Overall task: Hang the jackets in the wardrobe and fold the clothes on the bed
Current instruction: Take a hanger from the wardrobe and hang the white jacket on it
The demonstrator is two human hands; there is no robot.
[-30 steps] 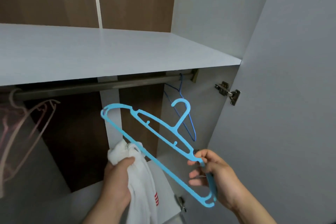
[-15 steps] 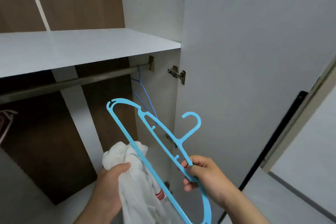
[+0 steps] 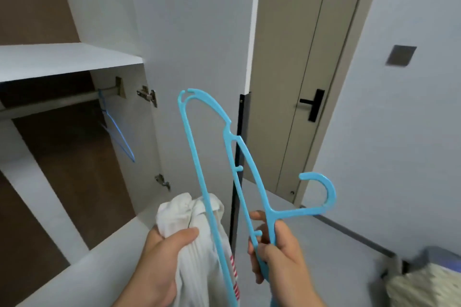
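My left hand (image 3: pixel 163 254) grips a bunched white garment (image 3: pixel 197 222) with red stripes low on it. In my right hand (image 3: pixel 279 249) is a light blue plastic hanger (image 3: pixel 197 147), held by its neck and standing on end, with its hook (image 3: pixel 324 192) pointing right. The hanger's long lower bar crosses in front of the garment. The open wardrobe (image 3: pixel 74 62) is at the left, with its rail (image 3: pixel 57 102) under a white shelf.
A thin blue wire hanger (image 3: pixel 117 137) hangs at the rail's right end. The open wardrobe door (image 3: pixel 197 45) stands just behind the hanger. A beige room door with a black handle (image 3: pixel 311 104) is to the right. Bedding (image 3: pixel 426 284) shows at the bottom right.
My view has swung right, away from the wardrobe toward the room door. The blue hanger has turned upright and its hook now points right. Both grips are unchanged.
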